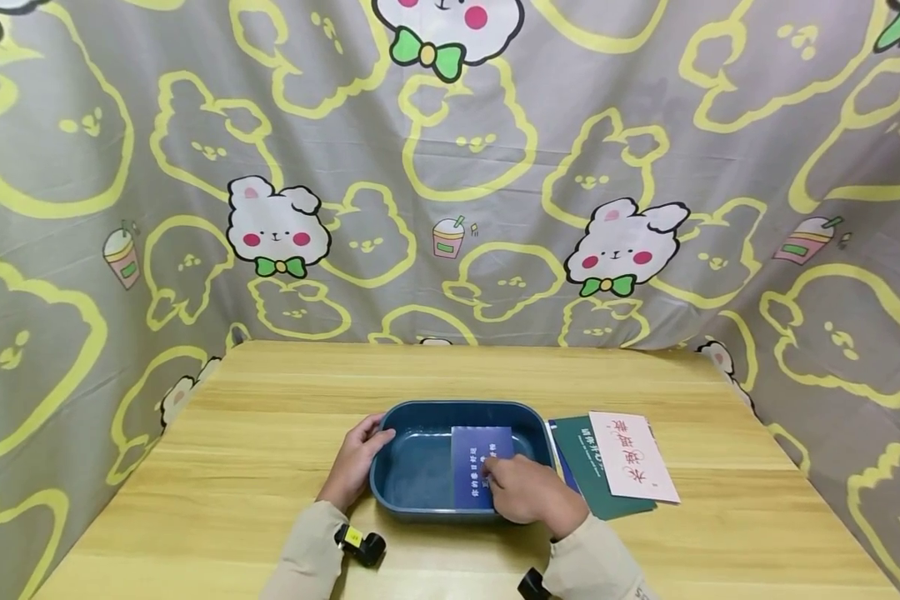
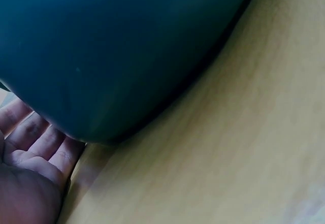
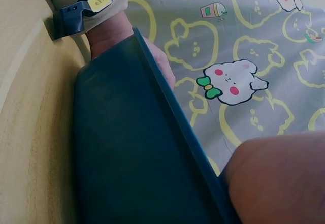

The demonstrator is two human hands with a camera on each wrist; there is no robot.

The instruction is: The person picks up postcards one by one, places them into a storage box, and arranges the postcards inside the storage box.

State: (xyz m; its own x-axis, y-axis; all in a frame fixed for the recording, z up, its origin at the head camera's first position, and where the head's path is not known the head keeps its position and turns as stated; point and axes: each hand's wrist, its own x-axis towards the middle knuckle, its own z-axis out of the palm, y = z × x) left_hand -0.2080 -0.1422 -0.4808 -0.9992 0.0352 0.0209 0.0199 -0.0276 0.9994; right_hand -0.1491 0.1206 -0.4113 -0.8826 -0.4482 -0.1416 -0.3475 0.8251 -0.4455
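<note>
A dark teal rectangular basin (image 1: 417,467) stands on the table. My left hand (image 1: 357,454) grips its left end, thumb over the rim and fingers along the outer wall. In the left wrist view those fingers (image 2: 48,141) lie against the basin's side (image 2: 111,56). My right hand (image 1: 523,490) reaches over the near rim and holds a blue card (image 1: 465,467) with white writing by its right part, inside the basin. Whether the card touches the basin's floor I cannot tell. The right wrist view shows mostly the basin's outer wall (image 3: 132,132).
Right of the basin, a green card (image 1: 596,467) and a pale pink card (image 1: 633,458) overlap on the wooden table (image 1: 300,417). Part of another blue card (image 1: 566,467) shows beside them. A patterned grey curtain (image 1: 375,150) hangs around the table.
</note>
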